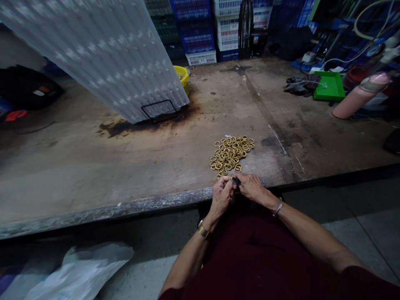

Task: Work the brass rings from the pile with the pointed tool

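At the table's front edge my two hands meet just in front of a pile of brass-coloured rings (231, 152). My left hand (221, 195) is closed in a pinch, with a bit of a brass ring (231, 176) showing at its fingertips. A small black object (236, 182) sits between the two hands; its kind is too small and dark to make out. The fingers of my right hand (252, 187) are closed on this black piece, partly hiding it.
A tall stack of translucent ribbed sheets or tubes (125, 54) stands on a stained patch of the wooden table (78, 162). Behind it is a yellow basin (185, 79). At right are a green tray (329, 85) and a pink bottle (359, 96). Plastic crates (195, 37) line the back.
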Demonstrator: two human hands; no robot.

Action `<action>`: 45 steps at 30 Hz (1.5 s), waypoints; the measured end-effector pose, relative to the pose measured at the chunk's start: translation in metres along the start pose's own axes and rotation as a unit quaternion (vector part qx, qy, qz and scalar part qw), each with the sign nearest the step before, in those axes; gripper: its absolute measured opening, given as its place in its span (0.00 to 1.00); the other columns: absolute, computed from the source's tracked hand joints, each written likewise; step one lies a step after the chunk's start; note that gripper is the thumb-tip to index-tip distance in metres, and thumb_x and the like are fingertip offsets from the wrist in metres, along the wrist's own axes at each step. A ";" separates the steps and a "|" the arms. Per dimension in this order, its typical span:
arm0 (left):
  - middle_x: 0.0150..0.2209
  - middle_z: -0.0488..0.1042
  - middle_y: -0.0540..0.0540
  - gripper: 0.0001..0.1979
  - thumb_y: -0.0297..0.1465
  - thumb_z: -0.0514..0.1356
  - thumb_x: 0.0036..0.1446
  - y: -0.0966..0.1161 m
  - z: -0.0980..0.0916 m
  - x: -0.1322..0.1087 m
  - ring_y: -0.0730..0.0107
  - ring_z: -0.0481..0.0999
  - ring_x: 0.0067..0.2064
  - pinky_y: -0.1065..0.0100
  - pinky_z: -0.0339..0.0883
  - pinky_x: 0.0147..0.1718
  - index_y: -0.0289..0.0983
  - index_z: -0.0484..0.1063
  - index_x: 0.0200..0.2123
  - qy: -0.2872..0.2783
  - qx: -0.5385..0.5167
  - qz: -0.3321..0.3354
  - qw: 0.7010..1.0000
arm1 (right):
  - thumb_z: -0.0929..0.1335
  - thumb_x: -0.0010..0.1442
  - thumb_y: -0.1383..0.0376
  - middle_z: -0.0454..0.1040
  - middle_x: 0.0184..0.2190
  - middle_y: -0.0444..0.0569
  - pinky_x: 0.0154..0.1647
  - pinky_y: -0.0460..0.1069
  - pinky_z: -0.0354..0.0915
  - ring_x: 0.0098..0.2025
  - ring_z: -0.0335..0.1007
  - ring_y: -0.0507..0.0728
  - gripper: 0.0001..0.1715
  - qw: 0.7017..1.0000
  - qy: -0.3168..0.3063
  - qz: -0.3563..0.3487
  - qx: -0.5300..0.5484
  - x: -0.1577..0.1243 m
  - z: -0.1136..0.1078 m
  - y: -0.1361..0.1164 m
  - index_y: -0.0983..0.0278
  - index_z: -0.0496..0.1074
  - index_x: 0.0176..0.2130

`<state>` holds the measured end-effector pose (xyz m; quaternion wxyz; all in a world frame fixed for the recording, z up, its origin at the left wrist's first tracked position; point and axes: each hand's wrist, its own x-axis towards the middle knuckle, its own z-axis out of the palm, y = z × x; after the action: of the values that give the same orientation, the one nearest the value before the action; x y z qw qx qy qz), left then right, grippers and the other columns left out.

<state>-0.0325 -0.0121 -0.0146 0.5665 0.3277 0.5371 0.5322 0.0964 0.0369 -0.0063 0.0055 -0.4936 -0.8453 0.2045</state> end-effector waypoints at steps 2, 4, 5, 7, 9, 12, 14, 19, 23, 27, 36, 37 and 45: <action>0.21 0.67 0.54 0.19 0.46 0.64 0.48 0.002 0.000 -0.003 0.83 0.58 0.17 0.78 0.52 0.15 0.36 0.66 0.29 -0.013 0.002 0.000 1.000 | 0.61 0.59 0.69 0.78 0.36 0.54 0.33 0.47 0.55 0.35 0.73 0.57 0.15 1.000 0.008 0.018 -0.010 0.005 0.000 0.002 0.63 0.69 0.45; 0.22 0.67 0.54 0.19 0.46 0.63 0.48 0.006 0.000 -0.006 0.83 0.58 0.17 0.78 0.52 0.15 0.36 0.67 0.30 -0.041 0.004 0.000 0.999 | 0.61 0.59 0.68 0.78 0.36 0.54 0.32 0.47 0.54 0.35 0.73 0.57 0.16 0.999 0.024 0.042 -0.018 0.012 0.000 0.007 0.63 0.69 0.46; 0.22 0.68 0.54 0.19 0.46 0.63 0.49 0.007 0.001 -0.008 0.83 0.58 0.17 0.78 0.52 0.15 0.36 0.67 0.31 -0.054 0.003 -0.001 0.999 | 0.61 0.59 0.67 0.78 0.36 0.54 0.31 0.47 0.54 0.35 0.72 0.57 0.16 0.998 0.036 0.051 -0.018 0.015 -0.001 0.010 0.63 0.69 0.46; 0.23 0.68 0.54 0.19 0.46 0.63 0.49 0.010 0.000 -0.009 0.83 0.58 0.17 0.77 0.52 0.15 0.36 0.67 0.31 -0.061 -0.005 -0.003 0.998 | 0.61 0.59 0.67 0.78 0.35 0.52 0.30 0.47 0.54 0.34 0.72 0.57 0.15 0.996 0.063 0.055 -0.007 0.018 -0.002 0.016 0.62 0.70 0.45; 0.22 0.68 0.54 0.19 0.46 0.63 0.49 0.011 -0.001 -0.008 0.83 0.59 0.17 0.78 0.52 0.15 0.36 0.67 0.32 -0.044 -0.014 -0.005 0.999 | 0.61 0.59 0.67 0.77 0.33 0.51 0.30 0.47 0.54 0.32 0.71 0.56 0.14 0.995 0.088 0.038 0.021 0.017 -0.003 0.018 0.62 0.71 0.43; 0.22 0.68 0.54 0.19 0.45 0.64 0.47 0.010 -0.001 -0.006 0.83 0.59 0.17 0.78 0.52 0.16 0.36 0.67 0.31 -0.022 -0.019 -0.008 1.000 | 0.61 0.58 0.67 0.77 0.32 0.50 0.30 0.46 0.53 0.31 0.70 0.55 0.11 0.994 0.097 -0.016 0.052 0.009 -0.001 0.014 0.63 0.71 0.40; 0.21 0.67 0.54 0.18 0.45 0.64 0.47 0.009 -0.001 -0.005 0.83 0.58 0.17 0.78 0.51 0.16 0.36 0.67 0.30 -0.017 -0.016 -0.011 1.000 | 0.62 0.57 0.68 0.76 0.31 0.51 0.30 0.47 0.52 0.31 0.70 0.55 0.09 0.995 0.080 -0.046 0.048 0.004 0.001 0.010 0.63 0.70 0.38; 0.20 0.65 0.55 0.18 0.44 0.64 0.47 0.008 0.002 -0.006 0.83 0.56 0.17 0.77 0.50 0.16 0.36 0.65 0.27 -0.013 -0.005 -0.016 1.000 | 0.62 0.54 0.71 0.77 0.34 0.52 0.32 0.47 0.53 0.33 0.70 0.56 0.13 0.998 0.027 -0.049 0.015 -0.001 0.001 0.002 0.64 0.70 0.40; 0.21 0.66 0.54 0.18 0.45 0.64 0.48 0.008 -0.001 -0.010 0.84 0.57 0.16 0.77 0.49 0.15 0.36 0.66 0.28 -0.037 -0.009 -0.022 0.999 | 0.62 0.55 0.71 0.77 0.38 0.53 0.33 0.47 0.54 0.35 0.72 0.57 0.15 1.000 0.016 -0.012 -0.011 0.003 -0.002 0.005 0.64 0.69 0.43; 0.23 0.68 0.54 0.18 0.44 0.65 0.49 0.009 -0.003 -0.013 0.84 0.57 0.16 0.78 0.49 0.14 0.36 0.67 0.33 -0.093 -0.074 -0.050 0.992 | 0.62 0.56 0.69 0.77 0.40 0.53 0.32 0.48 0.54 0.37 0.72 0.58 0.15 0.996 0.077 0.048 -0.019 0.011 -0.001 0.021 0.63 0.69 0.44; 0.30 0.76 0.45 0.20 0.39 0.70 0.41 0.008 -0.005 -0.004 0.80 0.66 0.21 0.78 0.54 0.15 0.34 0.63 0.26 -0.047 -0.212 -0.104 0.971 | 0.61 0.63 0.60 0.76 0.43 0.53 0.35 0.48 0.58 0.39 0.72 0.57 0.14 0.986 0.149 0.070 0.014 0.031 -0.007 0.022 0.63 0.68 0.46; 0.30 0.76 0.45 0.20 0.39 0.70 0.41 0.007 -0.006 -0.004 0.80 0.66 0.21 0.77 0.55 0.15 0.34 0.63 0.26 -0.044 -0.219 -0.103 0.969 | 0.61 0.63 0.60 0.76 0.45 0.53 0.36 0.48 0.58 0.40 0.72 0.58 0.15 0.988 0.134 0.073 0.006 0.033 -0.008 0.019 0.62 0.67 0.47; 0.26 0.73 0.48 0.14 0.35 0.67 0.45 0.003 -0.015 0.002 0.77 0.69 0.23 0.78 0.57 0.16 0.34 0.67 0.30 -0.071 -0.278 -0.140 0.948 | 0.62 0.61 0.63 0.75 0.46 0.53 0.36 0.48 0.57 0.42 0.72 0.59 0.15 0.992 0.103 0.072 -0.012 0.037 -0.009 0.019 0.62 0.67 0.48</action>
<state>-0.0476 -0.0124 -0.0149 0.7407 0.1155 0.3663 0.5512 0.0951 0.0785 -0.0122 0.0718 -0.5720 -0.8045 0.1427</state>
